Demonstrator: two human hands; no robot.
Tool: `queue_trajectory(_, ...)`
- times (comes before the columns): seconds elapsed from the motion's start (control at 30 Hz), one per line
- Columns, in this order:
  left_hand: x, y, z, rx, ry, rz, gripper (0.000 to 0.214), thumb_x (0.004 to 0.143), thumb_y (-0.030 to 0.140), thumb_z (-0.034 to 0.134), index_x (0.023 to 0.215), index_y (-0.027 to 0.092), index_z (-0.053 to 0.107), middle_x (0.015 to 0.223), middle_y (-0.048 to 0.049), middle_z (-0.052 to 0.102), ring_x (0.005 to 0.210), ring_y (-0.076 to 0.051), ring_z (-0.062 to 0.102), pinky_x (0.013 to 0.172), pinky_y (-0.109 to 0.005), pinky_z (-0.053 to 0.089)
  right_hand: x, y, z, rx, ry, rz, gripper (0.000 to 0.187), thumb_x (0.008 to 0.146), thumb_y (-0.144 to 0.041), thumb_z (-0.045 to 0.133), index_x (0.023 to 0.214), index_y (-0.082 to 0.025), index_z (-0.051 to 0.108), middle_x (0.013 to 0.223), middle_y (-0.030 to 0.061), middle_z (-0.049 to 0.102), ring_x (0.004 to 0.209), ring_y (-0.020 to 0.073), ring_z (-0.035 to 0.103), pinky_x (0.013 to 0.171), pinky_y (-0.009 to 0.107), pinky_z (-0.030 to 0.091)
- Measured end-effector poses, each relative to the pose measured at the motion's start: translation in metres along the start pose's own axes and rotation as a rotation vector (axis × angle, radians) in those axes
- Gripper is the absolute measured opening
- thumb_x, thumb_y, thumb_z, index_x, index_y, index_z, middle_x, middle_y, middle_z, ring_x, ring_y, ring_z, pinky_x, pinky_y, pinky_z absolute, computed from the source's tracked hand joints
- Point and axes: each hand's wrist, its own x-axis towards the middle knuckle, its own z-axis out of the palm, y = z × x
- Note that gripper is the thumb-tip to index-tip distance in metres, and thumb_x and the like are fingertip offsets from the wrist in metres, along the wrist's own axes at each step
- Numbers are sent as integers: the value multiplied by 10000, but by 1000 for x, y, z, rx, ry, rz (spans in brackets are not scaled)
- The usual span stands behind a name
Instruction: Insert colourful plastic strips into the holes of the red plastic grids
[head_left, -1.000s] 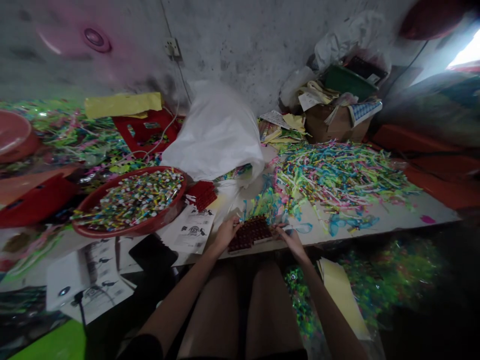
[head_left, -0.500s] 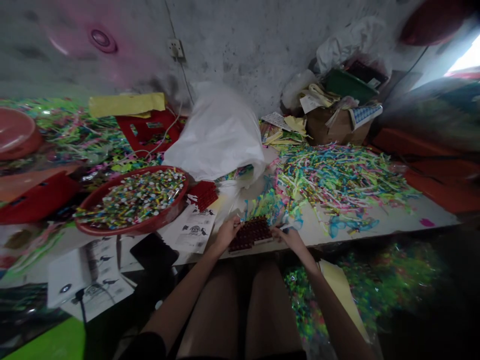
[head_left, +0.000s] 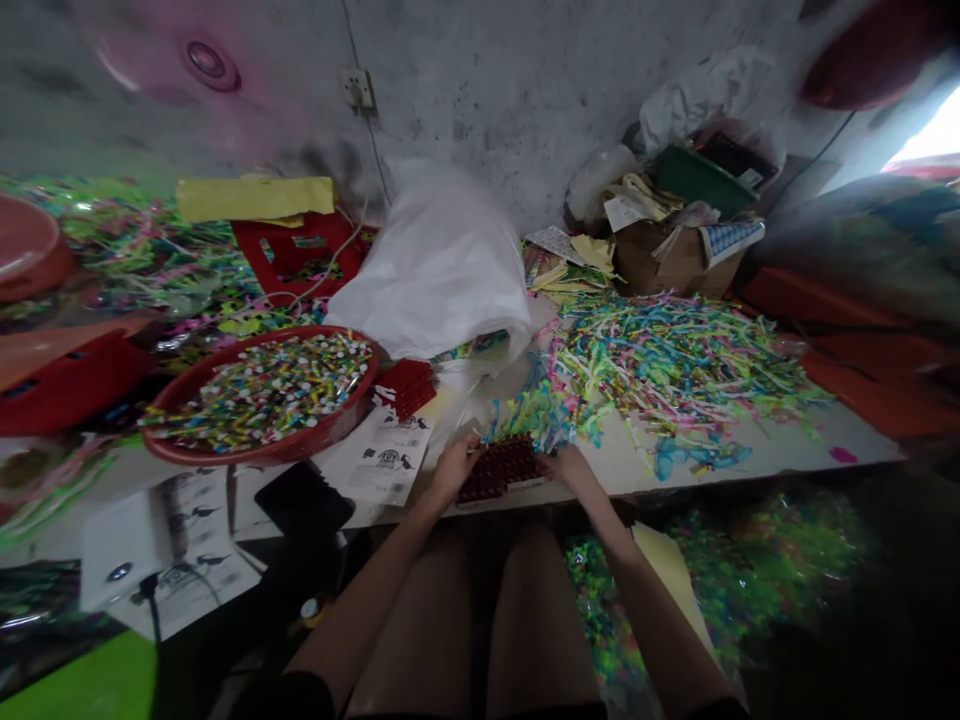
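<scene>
A small dark red block of packed pieces (head_left: pixel 501 467) lies at the near edge of the white table (head_left: pixel 780 445). My left hand (head_left: pixel 452 467) grips its left end with curled fingers. My right hand (head_left: pixel 572 468) presses against its right end, fingers closed round it. Just beyond the block lies a heap of coloured plastic strips (head_left: pixel 660 355). A red basin (head_left: pixel 262 395) full of small coloured pieces stands to the left.
A white plastic bag (head_left: pixel 439 270) bulges behind the block. A second red block (head_left: pixel 405 385) and printed cards (head_left: pixel 386 455) lie left of my hands. A cardboard box (head_left: pixel 675 255) of papers sits at the back right. More strips litter the floor (head_left: pixel 720 560).
My right hand has slid in closer to the block's right end. The camera has tilted slightly; the block stays in the same place.
</scene>
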Motion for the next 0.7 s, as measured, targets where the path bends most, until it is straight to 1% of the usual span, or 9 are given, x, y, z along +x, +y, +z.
queue_trajectory(0.07,-1,1,0,-10,1,-7,165,846,284,514,942,189,608,930,-66,684,909,-211,623,784,-286,439,3,-2,0,-135,30,-24,97,616,-236,670,665,-200,594,611,41,650,657,199,624,580,253,442)
queue_trajectory(0.17,-2,3,0,-21,0,-11,160,846,284,514,935,189,607,955,-78,683,935,-221,622,797,-293,438,5,-3,2,-184,8,-38,67,636,-236,653,646,-192,604,641,57,658,704,205,627,611,253,429)
queue_trajectory(0.23,-3,5,0,-25,2,-15,156,848,283,509,923,184,603,955,-89,681,935,-231,624,806,-310,439,6,-4,2,-169,-16,-21,69,644,-232,643,613,-190,599,592,43,640,674,196,622,595,247,421)
queue_trajectory(0.33,-3,8,-1,-41,12,-21,152,842,274,509,916,175,598,930,-95,679,908,-236,632,816,-338,443,6,-7,1,-159,-54,15,137,648,-241,647,544,-189,574,475,14,580,588,182,604,549,240,409)
queue_trajectory(0.4,-3,9,-1,-69,18,-18,148,829,267,517,913,174,596,931,-89,679,907,-227,631,830,-341,448,3,-11,0,-158,-57,10,153,660,-257,647,543,-189,576,466,12,575,573,182,603,545,243,411)
queue_trajectory(0.5,-2,5,-3,-136,6,-2,151,803,269,529,903,181,600,945,-71,681,923,-210,623,843,-330,464,-8,-13,2,-193,1,17,160,707,-324,625,631,-183,618,556,50,622,638,215,628,585,270,427)
queue_trajectory(0.57,0,0,-5,-185,-17,8,201,778,254,532,956,187,597,990,-59,677,902,-189,623,806,-308,491,-19,-10,5,-229,70,28,238,730,-398,606,778,-168,647,651,83,653,701,246,640,622,298,440)
queue_trajectory(0.63,4,-7,-8,-224,-69,13,278,740,222,538,1013,193,588,1013,-43,674,819,-159,630,729,-275,515,-29,-3,8,-220,121,-9,356,739,-463,586,924,-162,629,752,93,667,760,256,639,666,314,452)
queue_trajectory(0.7,10,-14,-13,-241,-145,0,271,720,212,530,981,185,601,954,-30,680,693,-134,624,636,-250,519,-36,9,9,-159,125,-87,384,760,-496,546,958,-173,604,824,83,665,799,242,631,710,314,458)
